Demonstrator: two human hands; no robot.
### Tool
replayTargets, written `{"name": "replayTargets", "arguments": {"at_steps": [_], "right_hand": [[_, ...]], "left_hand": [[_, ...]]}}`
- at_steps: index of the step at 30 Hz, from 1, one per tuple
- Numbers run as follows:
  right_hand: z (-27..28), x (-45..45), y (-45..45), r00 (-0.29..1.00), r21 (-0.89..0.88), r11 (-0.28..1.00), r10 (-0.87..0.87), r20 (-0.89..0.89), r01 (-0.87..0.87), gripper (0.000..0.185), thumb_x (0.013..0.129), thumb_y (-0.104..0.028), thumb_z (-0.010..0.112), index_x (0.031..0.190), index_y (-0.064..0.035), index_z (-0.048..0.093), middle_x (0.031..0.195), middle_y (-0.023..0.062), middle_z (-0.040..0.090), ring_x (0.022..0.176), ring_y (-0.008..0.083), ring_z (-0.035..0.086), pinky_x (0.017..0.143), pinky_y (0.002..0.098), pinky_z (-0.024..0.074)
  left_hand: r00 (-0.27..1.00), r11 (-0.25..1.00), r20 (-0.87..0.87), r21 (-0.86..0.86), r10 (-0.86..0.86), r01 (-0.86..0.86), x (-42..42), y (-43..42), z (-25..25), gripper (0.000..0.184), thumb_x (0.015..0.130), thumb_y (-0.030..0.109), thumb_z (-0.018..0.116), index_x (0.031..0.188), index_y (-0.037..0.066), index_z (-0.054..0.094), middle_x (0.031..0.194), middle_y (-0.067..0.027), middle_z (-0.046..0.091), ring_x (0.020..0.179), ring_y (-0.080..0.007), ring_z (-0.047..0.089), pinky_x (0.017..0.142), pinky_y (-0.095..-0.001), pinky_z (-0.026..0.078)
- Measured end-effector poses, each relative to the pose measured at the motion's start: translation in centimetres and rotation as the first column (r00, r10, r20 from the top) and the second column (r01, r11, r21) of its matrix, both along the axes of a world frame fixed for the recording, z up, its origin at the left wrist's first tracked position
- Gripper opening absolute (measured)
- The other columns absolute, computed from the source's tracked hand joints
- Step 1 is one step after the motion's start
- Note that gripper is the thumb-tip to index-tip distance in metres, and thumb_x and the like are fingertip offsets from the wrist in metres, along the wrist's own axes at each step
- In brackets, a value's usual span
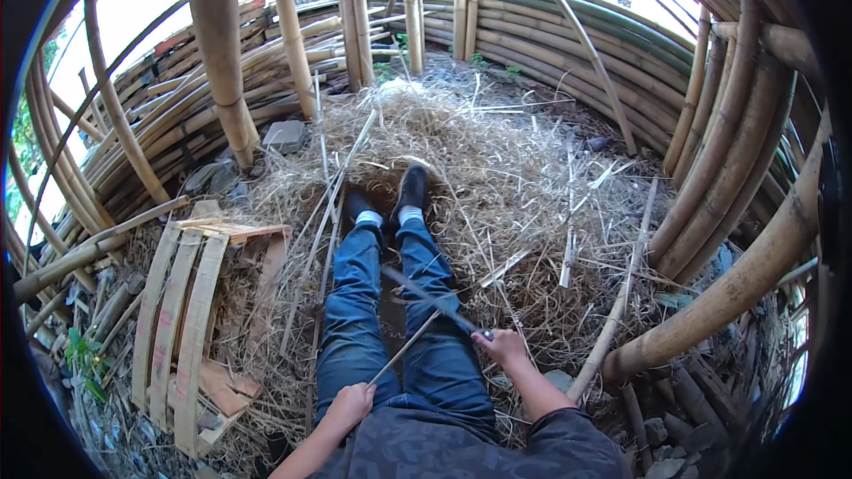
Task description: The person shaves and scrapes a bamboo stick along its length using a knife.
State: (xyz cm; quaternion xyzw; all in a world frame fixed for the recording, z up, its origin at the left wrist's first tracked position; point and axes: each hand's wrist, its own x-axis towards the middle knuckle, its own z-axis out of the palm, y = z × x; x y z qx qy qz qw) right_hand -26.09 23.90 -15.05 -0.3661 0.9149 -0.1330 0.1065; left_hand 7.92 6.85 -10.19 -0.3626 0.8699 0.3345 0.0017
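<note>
My right hand (504, 349) is closed around the dark handle of a long knife (435, 298), whose blade is blurred and points up and left over my legs. In my left hand (353, 401) is a thin bamboo strip (405, 348), which slants up and right from my fingers over my thighs. The strip's upper end lies close to the blade; whether they touch I cannot tell. Beneath both are my legs in blue jeans (355, 302), stretched out over the shavings.
Bamboo shavings (524, 186) cover the ground around my legs. A wooden pallet (166, 319) lies at the left. Thick bamboo poles (216, 44) stand at the front left, and another (719, 302) curves along the right. Stacked bamboo (568, 44) lines the back.
</note>
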Motion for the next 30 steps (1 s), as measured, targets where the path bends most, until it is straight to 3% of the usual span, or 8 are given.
{"name": "replayTargets", "arguments": {"at_steps": [2,5,9,15,17,25,30], "right_hand": [[1.7,1.8,0.5,0.997,0.015,0.998,0.058,-0.047,-0.058,0.073,0.078,-0.078,0.046,0.075,-0.0087,0.07,0.072,0.0164,0.068,0.071,0.0336,0.069,0.063,0.0454,0.0537],[0.8,4.4,0.2,0.999,-0.099,0.994,0.038,0.025,-0.035,0.068,0.078,-0.075,0.05,0.069,-0.0094,0.067,0.067,0.0171,0.065,0.068,0.0363,0.066,0.061,0.0476,0.0518],[1.4,5.2,-0.6,0.994,-0.124,0.992,0.025,0.104,-0.012,0.068,0.078,-0.074,0.05,0.069,-0.0094,0.067,0.067,0.0172,0.066,0.069,0.0367,0.066,0.061,0.0475,0.0519],[2.4,4.9,-1.3,0.992,-0.138,0.984,0.118,0.044,-0.111,0.071,0.075,-0.077,0.051,0.066,-0.0086,0.067,0.065,0.0173,0.065,0.068,0.036,0.067,0.062,0.0468,0.0526],[2.5,4.6,-1.6,0.987,-0.071,0.985,0.159,0.007,-0.158,0.073,0.074,-0.078,0.051,0.066,-0.0083,0.067,0.065,0.0168,0.065,0.067,0.0351,0.067,0.062,0.0461,0.053],[2.0,3.9,-1.1,0.997,-0.064,0.997,0.057,0.044,-0.054,0.072,0.077,-0.076,0.049,0.069,-0.0075,0.068,0.07,0.0176,0.067,0.072,0.0352,0.067,0.064,0.0458,0.0535],[2.9,4.9,-1.7,0.968,-0.053,0.967,0.248,-0.023,-0.249,0.072,0.076,-0.077,0.05,0.065,-0.0081,0.066,0.065,0.0175,0.065,0.067,0.0364,0.067,0.061,0.0461,0.0537]], "left_hand": [[1.0,1.0,0.009,0.0,-0.001,0.001,-0.1,-0.3,-0.5,0.044,0.096,0.032,0.047,0.074,-0.003,0.061,0.075,-0.0293,0.061,0.075,-0.0477,0.06,0.072,-0.0536,0.048],[0.999,0.999,0.047,0.032,0.016,-0.018,-0.3,-0.4,-0.7,0.045,0.096,0.033,0.046,0.077,-0.004,0.063,0.077,-0.0297,0.062,0.078,-0.0475,0.061,0.074,-0.0533,0.048],[0.995,0.996,0.09,0.084,0.036,-0.043,-0.4,-0.7,-0.2,0.044,0.096,0.035,0.046,0.086,-0.003,0.066,0.082,-0.0298,0.063,0.082,-0.0469,0.062,0.078,-0.0524,0.049],[0.991,0.98,0.101,0.189,-0.09,0.07,-1.1,-1.5,0.1,0.046,0.097,0.038,0.043,0.094,-0.001,0.068,0.087,-0.0293,0.064,0.088,-0.0467,0.061,0.082,-0.0503,0.049],[0.988,0.977,0.126,0.207,-0.083,0.056,-1.1,-1.6,0.1,0.048,0.097,0.039,0.042,0.094,-0.001,0.067,0.089,-0.0292,0.064,0.09,-0.0466,0.061,0.083,-0.05,0.048],[0.993,0.987,0.114,0.16,-0.041,0.022,-0.7,-0.9,0.2,0.047,0.097,0.038,0.042,0.094,-0.001,0.067,0.09,-0.0296,0.064,0.091,-0.0464,0.061,0.083,-0.05,0.048],[0.986,0.987,0.167,0.162,-0.024,-0.004,-1.1,-1.2,0.4,0.046,0.096,0.038,0.043,0.093,-0.001,0.068,0.089,-0.0295,0.064,0.09,-0.0466,0.061,0.082,-0.0503,0.048]]}}
